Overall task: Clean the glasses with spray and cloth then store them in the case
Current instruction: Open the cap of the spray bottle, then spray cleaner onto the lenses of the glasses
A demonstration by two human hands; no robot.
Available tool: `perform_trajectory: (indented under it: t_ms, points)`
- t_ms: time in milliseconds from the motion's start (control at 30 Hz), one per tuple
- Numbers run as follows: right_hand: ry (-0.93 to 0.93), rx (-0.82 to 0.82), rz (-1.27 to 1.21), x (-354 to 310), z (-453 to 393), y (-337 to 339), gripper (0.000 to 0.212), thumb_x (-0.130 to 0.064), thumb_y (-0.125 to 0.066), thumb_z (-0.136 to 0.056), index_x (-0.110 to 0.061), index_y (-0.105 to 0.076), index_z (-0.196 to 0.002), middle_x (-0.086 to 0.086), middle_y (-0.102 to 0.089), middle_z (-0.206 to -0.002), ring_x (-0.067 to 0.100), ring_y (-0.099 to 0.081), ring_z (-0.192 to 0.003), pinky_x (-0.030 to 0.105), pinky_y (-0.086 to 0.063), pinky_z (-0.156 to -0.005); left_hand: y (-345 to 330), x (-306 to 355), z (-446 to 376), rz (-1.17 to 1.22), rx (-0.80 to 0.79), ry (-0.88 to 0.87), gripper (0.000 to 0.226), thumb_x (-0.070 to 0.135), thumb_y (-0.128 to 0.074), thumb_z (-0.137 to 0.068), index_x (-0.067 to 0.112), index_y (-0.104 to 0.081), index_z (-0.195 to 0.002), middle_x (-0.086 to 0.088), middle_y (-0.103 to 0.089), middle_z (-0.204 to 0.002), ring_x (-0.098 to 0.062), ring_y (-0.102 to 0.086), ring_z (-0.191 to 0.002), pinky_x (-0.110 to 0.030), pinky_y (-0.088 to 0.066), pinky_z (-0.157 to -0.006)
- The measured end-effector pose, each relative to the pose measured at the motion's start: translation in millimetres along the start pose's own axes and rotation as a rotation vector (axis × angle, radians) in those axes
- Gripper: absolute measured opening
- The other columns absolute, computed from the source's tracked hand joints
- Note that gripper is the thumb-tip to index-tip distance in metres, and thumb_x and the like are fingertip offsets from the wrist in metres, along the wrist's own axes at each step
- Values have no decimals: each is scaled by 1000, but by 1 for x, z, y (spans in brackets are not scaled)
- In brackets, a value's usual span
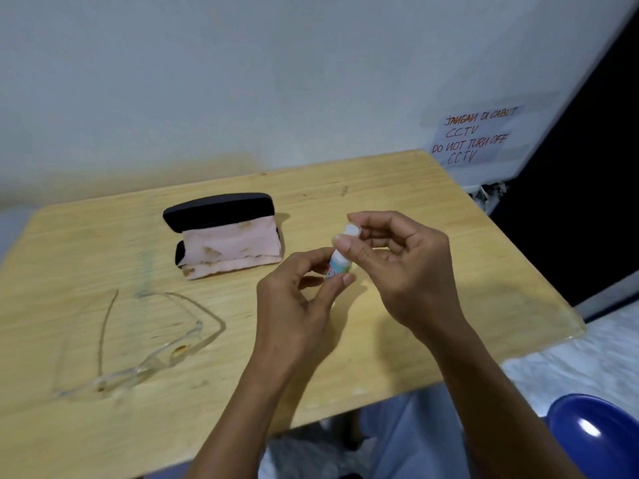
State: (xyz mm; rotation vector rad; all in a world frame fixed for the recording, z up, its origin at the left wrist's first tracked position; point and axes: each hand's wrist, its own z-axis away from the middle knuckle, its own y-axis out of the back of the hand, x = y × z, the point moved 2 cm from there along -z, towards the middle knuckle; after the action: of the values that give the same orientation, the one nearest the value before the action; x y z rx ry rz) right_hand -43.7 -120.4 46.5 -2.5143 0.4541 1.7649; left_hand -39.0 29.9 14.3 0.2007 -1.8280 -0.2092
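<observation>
Clear-plastic glasses with thin arms [152, 344] are lying at the left of your light wooden worktop [415, 209], arms unfolded and pointing toward the wall, well apart from both hands. Farther back and to the right, the black hard-shell case [218, 209] is sitting open, and a stained pale pink cleaning cloth [231, 250] is lying draped over its lower half, touching it. Right of that, your left hand [294, 305] is gripping the small white spray bottle with a colourful label [339, 265] between thumb and fingers, holding it upright above the worktop. Your right hand [397, 264] is pinching the bottle's translucent white cap [352, 232] at the top with thumb and fingertips. Whether the cap is seated or already loose, you cannot tell here. At the far right, a handwritten paper notice [477, 136] is hanging on the wall, and a glossy blue chair [594, 433] is showing below the worktop's edge.
</observation>
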Motion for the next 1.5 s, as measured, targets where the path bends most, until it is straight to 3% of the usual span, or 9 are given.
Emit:
perform_trajectory:
  t_ms: [200,367,533,667,900,1100,1233,1400,1500]
  points:
    - [-5,-53,-15,-13,17,-12,18,-16,-82,-82,-10,-76,-99,2,-76,-86,22,-73,-78,35,-62,-75,17,4,28,-139,45,-89,23,22,-76,-85,19,-72,-107,9,-74,-88,-8,-71,-79,-25,-56,-74]
    - [-13,-100,-43,-23,19,-14,17,-17,-81,-82,-15,-75,-99,4,-77,-93,31,-73,-87,43,-61,-83,28,10,33,-171,57,-155,23,26,-71,-86,16,-72,-107,9,-74,-86,-5,-69,-76,-26,-55,-70]
    - [-40,-128,-106,-29,15,-10,16,-14,-76,-85,-15,-75,-102,2,-77,-94,19,-73,-88,29,-58,-84,31,15,28,-199,27,-171,28,28,-69,-84,16,-72,-108,9,-74,-90,-4,-68,-79,-22,-55,-74]
    - [-31,0,-190,-41,-2,15,14,-9,-74,-87,-14,-74,-101,3,-77,-89,9,-69,-80,20,-55,-78,35,-5,32,-220,-11,-65,24,27,-71,-84,20,-74,-107,12,-76,-90,-3,-71,-79,-32,-58,-74]
    - [-86,94,278,15,-2,38,21,-25,-76,-89,-22,-74,-109,-6,-73,-97,-2,-61,-79,20,-54,-73,35,-19,27,-112,88,64,26,14,-78,-83,19,-73,-108,8,-75,-97,-5,-72,-87,-21,-58,-79]
    - [-133,98,583,56,24,45,24,-26,-77,-88,-17,-74,-110,-10,-66,-88,11,-61,-87,10,-41,-71,31,-20,18,-78,115,94,27,13,-80,-80,15,-74,-107,4,-76,-96,-14,-74,-88,-28,-59,-82]
    - [-71,92,690,62,26,44,21,-24,-78,-87,-18,-74,-106,-18,-58,-85,22,-64,-98,36,-48,-86,26,-19,15,-43,111,111,26,12,-80,-80,16,-75,-105,5,-76,-95,-16,-74,-87,-30,-60,-82]
    - [-35,104,722,61,25,42,21,-23,-80,-84,-17,-74,-104,-20,-59,-86,27,-64,-99,49,-51,-86,23,-19,16,-22,111,122,26,11,-81,-79,16,-75,-104,4,-76,-93,-18,-74,-86,-33,-61,-81]
    - [56,149,775,54,29,41,28,-24,-82,-82,-17,-73,-107,-4,-73,-100,29,-63,-99,48,-52,-79,23,-19,17,-13,107,128,25,13,-81,-79,15,-75,-104,3,-76,-91,-19,-74,-84,-37,-61,-81]
